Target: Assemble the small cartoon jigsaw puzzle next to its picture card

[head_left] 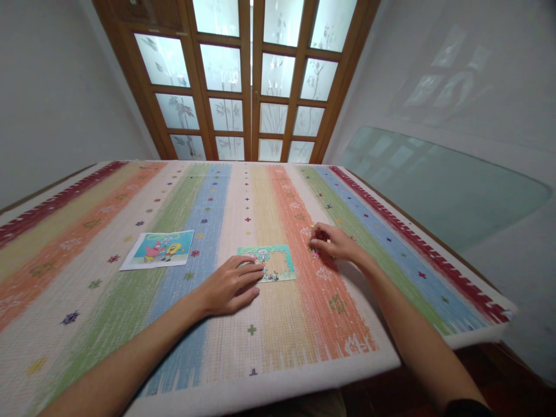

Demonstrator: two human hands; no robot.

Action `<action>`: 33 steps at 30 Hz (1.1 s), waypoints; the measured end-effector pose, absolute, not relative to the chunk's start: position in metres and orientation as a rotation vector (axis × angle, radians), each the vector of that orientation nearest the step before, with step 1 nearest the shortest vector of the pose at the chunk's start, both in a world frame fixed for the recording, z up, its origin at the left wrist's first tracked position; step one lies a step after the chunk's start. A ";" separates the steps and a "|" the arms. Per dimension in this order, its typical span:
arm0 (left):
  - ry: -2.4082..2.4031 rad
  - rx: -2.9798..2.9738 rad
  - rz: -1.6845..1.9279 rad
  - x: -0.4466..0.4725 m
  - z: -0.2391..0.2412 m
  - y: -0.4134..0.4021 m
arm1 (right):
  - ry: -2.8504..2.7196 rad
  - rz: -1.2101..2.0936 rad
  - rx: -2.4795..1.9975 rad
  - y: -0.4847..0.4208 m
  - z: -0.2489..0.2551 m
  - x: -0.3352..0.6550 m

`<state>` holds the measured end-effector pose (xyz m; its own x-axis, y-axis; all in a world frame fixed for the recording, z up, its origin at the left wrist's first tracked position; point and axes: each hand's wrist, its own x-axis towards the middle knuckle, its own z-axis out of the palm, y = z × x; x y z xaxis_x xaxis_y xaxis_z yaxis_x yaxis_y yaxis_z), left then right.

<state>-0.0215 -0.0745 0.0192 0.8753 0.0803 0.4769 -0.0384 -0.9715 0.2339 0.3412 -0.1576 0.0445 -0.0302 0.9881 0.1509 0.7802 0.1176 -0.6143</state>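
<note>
A small jigsaw puzzle (pixel 274 262) with a teal border and an unfilled middle lies on the striped tablecloth (pixel 130 289). My left hand (pixel 230 285) rests flat beside it, fingers stretched out and touching its left edge. My right hand (pixel 334 241) sits to the right of the puzzle, fingers curled down over a few loose puzzle pieces (pixel 313 252); whether it grips one is hidden. A printed cartoon reference picture (pixel 159 249) lies to the left.
The table runs to a front edge (pixel 260 388) near me and a right edge (pixel 478 289) with a red band. Wooden doors (pixel 249 81) with frosted glass stand behind the table. A glass pane (pixel 434 185) leans on the right wall.
</note>
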 end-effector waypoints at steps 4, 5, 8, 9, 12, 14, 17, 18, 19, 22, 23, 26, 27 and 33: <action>0.054 2.785 0.722 -0.022 0.019 -0.075 | -1.875 0.545 -1.541 -0.159 0.048 0.304; 0.059 2.781 0.717 -0.022 0.020 -0.075 | -1.887 0.590 -1.505 -0.159 0.048 0.293; 0.067 2.787 0.694 -0.022 0.020 -0.075 | -1.896 0.717 -1.399 -0.163 0.043 0.261; 0.069 2.793 0.686 -0.022 0.020 -0.075 | -1.913 0.715 -1.381 -0.165 0.041 0.252; 0.072 2.814 0.668 -0.022 0.019 -0.075 | -1.970 0.645 -1.328 -0.169 0.035 0.232; 0.069 2.819 0.660 -0.022 0.019 -0.075 | -1.999 0.579 -1.294 -0.170 0.031 0.225; 0.068 2.808 0.670 -0.022 0.018 -0.075 | -2.051 0.495 -1.260 -0.169 0.026 0.222; 0.069 2.803 0.676 -0.022 0.018 -0.075 | -2.063 0.470 -1.264 -0.169 0.025 0.223; 0.071 2.799 0.680 -0.022 0.018 -0.075 | -2.069 0.445 -1.274 -0.169 0.024 0.223; 0.069 2.796 0.683 -0.021 0.018 -0.075 | -2.074 0.361 -1.288 -0.169 0.023 0.224; 0.066 2.793 0.688 -0.021 0.019 -0.075 | -2.074 0.336 -1.291 -0.169 0.023 0.224; 0.060 2.784 0.694 -0.020 0.019 -0.076 | -2.080 0.283 -1.295 -0.170 0.022 0.222; 0.061 2.783 0.693 -0.020 0.020 -0.076 | -2.087 0.271 -1.292 -0.170 0.022 0.222; 0.053 2.790 0.694 -0.021 0.020 -0.076 | -2.100 0.196 -1.300 -0.169 0.020 0.221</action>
<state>-0.0209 -0.0758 0.0198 0.8850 0.0982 0.4551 -0.0286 -0.9642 0.2636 0.2208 -0.1687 0.0204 -0.2951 0.8439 0.4481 0.7461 0.4965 -0.4437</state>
